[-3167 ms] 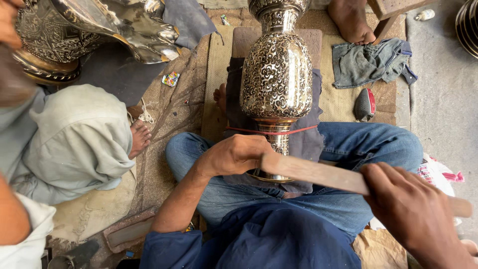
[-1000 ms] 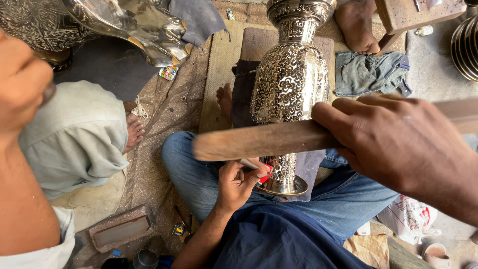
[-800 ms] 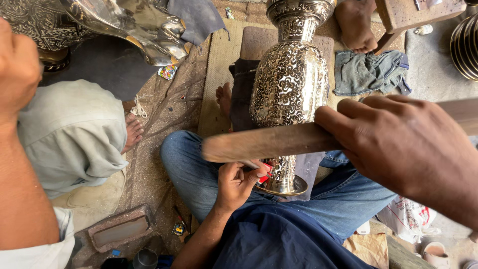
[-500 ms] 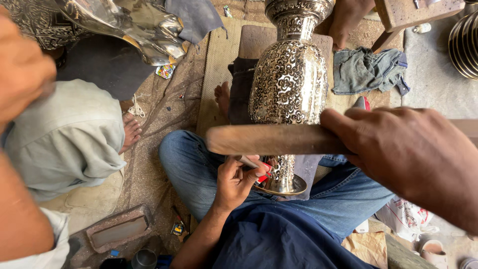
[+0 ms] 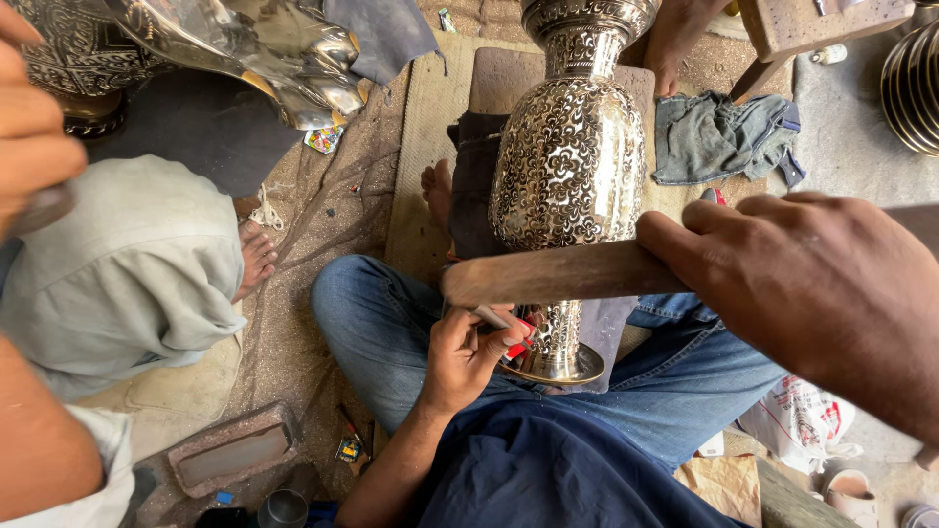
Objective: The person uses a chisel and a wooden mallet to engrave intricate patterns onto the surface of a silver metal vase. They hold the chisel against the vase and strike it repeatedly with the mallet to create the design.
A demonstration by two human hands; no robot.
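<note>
- Two hands belong to the person wearing the camera; a third, at far left (image 5: 34, 137), is a co-worker's, clenched round a small dark object, with a forearm below it.
- Beside it, a co-worker in pale grey trousers (image 5: 127, 264) sits cross-legged, bare foot (image 5: 256, 256) on the sacking floor.
- Above, a shiny silver vessel (image 5: 264, 54) leans over the floor; a stone block (image 5: 233, 455) and a small metal cup (image 5: 284, 508) lie low at left.
- The left hand (image 5: 468, 354) grasps a thin tool with a red grip (image 5: 516, 342), its tip touching the vase's stem just above the foot.
- The engraved silver vase (image 5: 567, 166) lies across the blue-jeaned lap, mouth pointing away, its body covered in dense floral scrollwork, its flared foot nearest the wearer.
- A wooden stick (image 5: 558, 274) crosses in front of the vase, hiding its lower belly.
- The right hand (image 5: 822, 284) grips that stick's end tightly, close to the camera.
- Behind, a grey-blue rag (image 5: 724, 137) lies on the floor; stacked metal rims (image 5: 915, 83) show at far right.
</note>
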